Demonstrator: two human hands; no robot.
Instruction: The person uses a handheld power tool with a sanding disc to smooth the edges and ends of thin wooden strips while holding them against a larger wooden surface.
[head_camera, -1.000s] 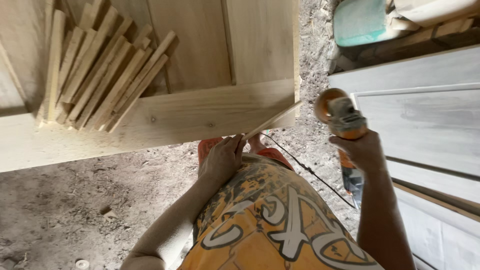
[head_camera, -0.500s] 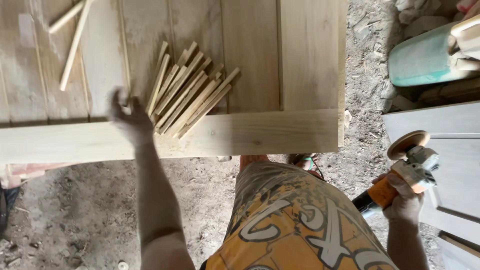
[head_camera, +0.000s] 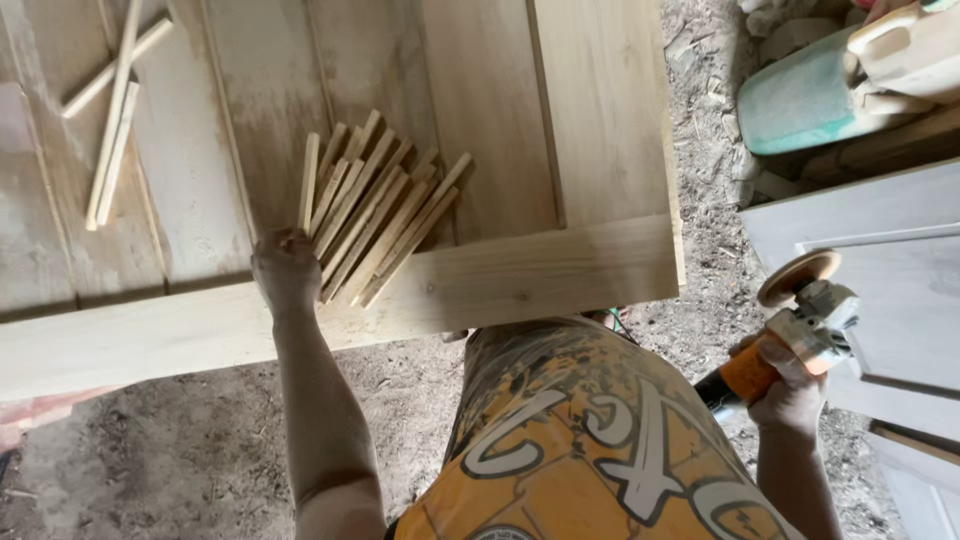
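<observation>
Resting closed on fanned pale wooden strips (head_camera: 375, 215), left hand (head_camera: 285, 268); right hand (head_camera: 790, 395) grips orange grinder (head_camera: 790, 325).

Pale wooden panelled table (head_camera: 560, 130), near rail running left to right. Fanned bundle of thin wooden slats (head_camera: 375, 215) lying mid-table against the near rail; three loose sticks (head_camera: 112, 120) crossed at far left. Dusty dirt floor (head_camera: 180, 450) below.

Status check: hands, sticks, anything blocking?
Left hand on fanned pile of thin wooden sticks. Right hand grips orange angle grinder, clear of panel. Nothing blocking.
</observation>
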